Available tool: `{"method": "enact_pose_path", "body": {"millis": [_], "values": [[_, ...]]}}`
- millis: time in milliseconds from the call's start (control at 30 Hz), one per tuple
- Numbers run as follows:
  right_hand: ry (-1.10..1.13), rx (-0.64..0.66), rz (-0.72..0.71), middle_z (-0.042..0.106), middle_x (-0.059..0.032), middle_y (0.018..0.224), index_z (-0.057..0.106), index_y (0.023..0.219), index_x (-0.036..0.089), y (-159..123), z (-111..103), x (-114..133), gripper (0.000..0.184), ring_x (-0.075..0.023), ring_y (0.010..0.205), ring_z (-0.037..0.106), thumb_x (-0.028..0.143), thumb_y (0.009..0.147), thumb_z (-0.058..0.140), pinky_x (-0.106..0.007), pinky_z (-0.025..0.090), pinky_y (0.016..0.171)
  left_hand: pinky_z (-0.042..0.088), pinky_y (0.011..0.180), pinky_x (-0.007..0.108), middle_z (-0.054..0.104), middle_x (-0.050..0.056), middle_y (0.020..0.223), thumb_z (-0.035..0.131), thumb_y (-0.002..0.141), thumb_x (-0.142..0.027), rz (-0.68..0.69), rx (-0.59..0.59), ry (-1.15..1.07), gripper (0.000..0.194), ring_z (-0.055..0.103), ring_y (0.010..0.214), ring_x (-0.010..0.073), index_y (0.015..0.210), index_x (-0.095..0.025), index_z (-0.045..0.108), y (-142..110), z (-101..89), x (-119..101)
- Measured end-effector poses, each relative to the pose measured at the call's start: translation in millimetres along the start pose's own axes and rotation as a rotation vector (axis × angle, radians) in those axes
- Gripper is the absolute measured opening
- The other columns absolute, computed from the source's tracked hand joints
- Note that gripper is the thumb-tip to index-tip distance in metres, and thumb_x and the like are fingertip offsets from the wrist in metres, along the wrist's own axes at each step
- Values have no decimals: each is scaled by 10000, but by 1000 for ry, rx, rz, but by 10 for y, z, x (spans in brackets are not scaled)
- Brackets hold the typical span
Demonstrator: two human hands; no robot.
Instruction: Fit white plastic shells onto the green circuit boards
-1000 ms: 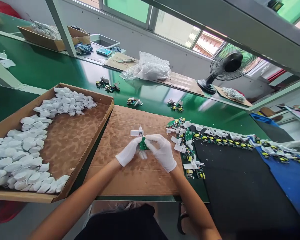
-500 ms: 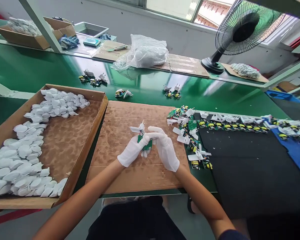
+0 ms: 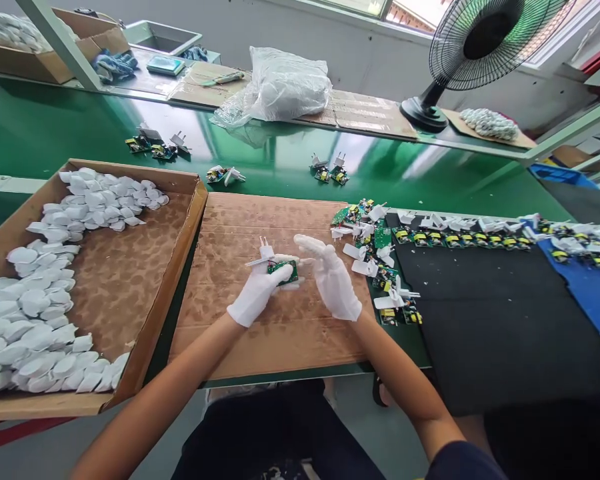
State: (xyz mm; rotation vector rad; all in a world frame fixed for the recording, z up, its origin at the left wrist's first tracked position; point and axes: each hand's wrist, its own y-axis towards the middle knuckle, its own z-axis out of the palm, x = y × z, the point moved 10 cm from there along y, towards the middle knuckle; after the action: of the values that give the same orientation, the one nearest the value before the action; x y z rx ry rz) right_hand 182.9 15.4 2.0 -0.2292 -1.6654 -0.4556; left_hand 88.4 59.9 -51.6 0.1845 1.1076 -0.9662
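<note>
In a white glove, my left hand [image 3: 261,291] grips a small green circuit board [image 3: 286,272] between thumb and fingers, above the cardboard sheet [image 3: 240,343]. A white plug piece with two pins [image 3: 266,249] is attached to the board's left end by short wires. My right hand [image 3: 331,280], gloved too, is raised just right of the board with its fingers stretched out and apart. Nothing shows in that hand. Close by on its right lies a cluster of circuit boards with white plug pieces [image 3: 367,260].
At left stands a shallow cardboard box [image 3: 173,313] of white plastic housings [image 3: 35,327]. A row of boards [image 3: 460,239] lines the black mat [image 3: 500,313] at right. More boards [image 3: 163,150] sit farther back. Beyond are a plastic bag [image 3: 290,87] and a fan [image 3: 485,47].
My right hand has moved away from the board and opened. My left hand has tilted the board flatter and shifted slightly left. The camera view has shifted a little.
</note>
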Motion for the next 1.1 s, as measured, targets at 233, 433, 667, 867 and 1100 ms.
{"method": "enact_pose_path", "body": {"millis": [233, 433, 667, 867, 1100], "values": [[47, -37, 195, 499, 16, 503, 709, 885, 183, 2, -62, -238, 426, -91, 476, 421, 473, 887, 397, -238, 369, 499, 487, 603, 238, 630, 74, 928, 618, 738, -369, -102, -47, -249, 263, 577, 641, 115, 868, -142, 635, 40, -209, -1], [174, 138, 230, 379, 65, 397, 566, 1214, 204, -95, 199, -128, 464, -74, 380, 287, 468, 897, 353, -224, 245, 425, 467, 609, 258, 600, 30, 803, 618, 718, -388, -37, -133, -72, 288, 577, 631, 125, 873, -146, 599, 19, -246, -75], [346, 49, 306, 360, 63, 375, 511, 1262, 180, -9, 62, -253, 551, -83, 383, 250, 532, 884, 320, -220, 228, 419, 420, 793, 377, 607, 101, 839, 528, 754, -438, 358, -355, 1182, 304, 550, 862, 251, 793, -146, 602, 47, -292, -373], [318, 254, 408, 415, 43, 399, 460, 1294, 119, -32, 159, -287, 775, -77, 355, 239, 657, 855, 115, -215, 163, 379, 304, 978, 468, 440, 179, 1253, 595, 721, -450, 820, -627, 1393, 661, 358, 1198, 319, 1251, -114, 388, -228, -280, -875], [220, 802, 529, 426, 48, 397, 558, 1090, 61, -418, 418, -261, 961, -58, 306, 220, 742, 762, -36, -199, 156, 323, 382, 791, 436, 556, 106, 836, 357, 882, -280, 909, 45, 1876, 273, 508, 873, 269, 1045, -124, 512, -345, 504, -357]]}}
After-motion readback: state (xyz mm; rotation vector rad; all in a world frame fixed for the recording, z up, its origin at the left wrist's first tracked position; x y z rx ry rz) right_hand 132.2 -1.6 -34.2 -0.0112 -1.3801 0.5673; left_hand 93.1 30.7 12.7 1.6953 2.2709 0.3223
